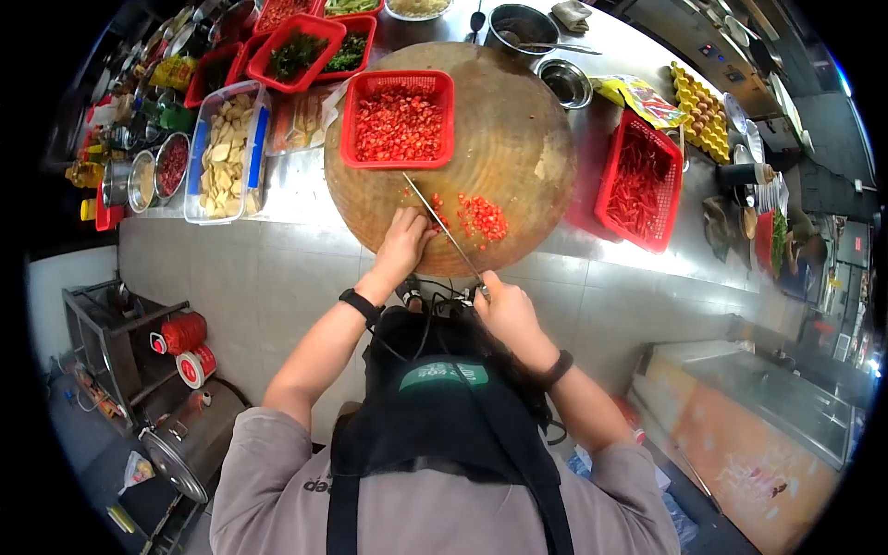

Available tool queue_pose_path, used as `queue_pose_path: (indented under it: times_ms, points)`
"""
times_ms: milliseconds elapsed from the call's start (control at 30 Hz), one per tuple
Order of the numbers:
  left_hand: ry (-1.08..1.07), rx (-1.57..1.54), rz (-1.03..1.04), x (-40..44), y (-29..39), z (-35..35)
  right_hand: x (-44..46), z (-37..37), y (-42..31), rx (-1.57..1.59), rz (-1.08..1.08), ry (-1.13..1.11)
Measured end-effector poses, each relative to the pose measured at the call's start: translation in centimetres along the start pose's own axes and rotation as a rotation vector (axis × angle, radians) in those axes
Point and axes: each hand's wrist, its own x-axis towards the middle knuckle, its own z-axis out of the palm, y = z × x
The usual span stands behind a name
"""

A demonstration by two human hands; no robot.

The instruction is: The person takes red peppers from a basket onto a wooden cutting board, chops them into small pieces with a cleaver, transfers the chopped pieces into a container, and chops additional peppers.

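Observation:
A large round wooden chopping board (518,120) lies on the steel counter. My right hand (509,314) grips the handle of a kitchen knife (433,213), whose blade slants up and left across the near part of the board. My left hand (402,242) rests on the board left of the blade, fingers curled and pressed down on red chillies (438,225), mostly hidden beneath the fingertips. Right of the blade lies a small heap of chopped red chilli (482,218). Farther back on the board stands a red basket (350,139) full of chopped chilli.
A red basket of whole chillies (638,185) stands on the right, near an egg tray (700,111). On the left are a clear tub of pale slices (225,157) and red baskets of greens (298,53). Metal bowls (564,83) sit behind the board.

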Motion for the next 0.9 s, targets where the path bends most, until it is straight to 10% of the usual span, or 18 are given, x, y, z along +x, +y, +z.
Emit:
queue_pose_path:
  times_ms: [900]
  points:
    - [-0.092, 0.031, 0.151, 0.5, -1.5, -2.2, -0.4, -0.2, -2.8, -0.034, 0.064, -0.018]
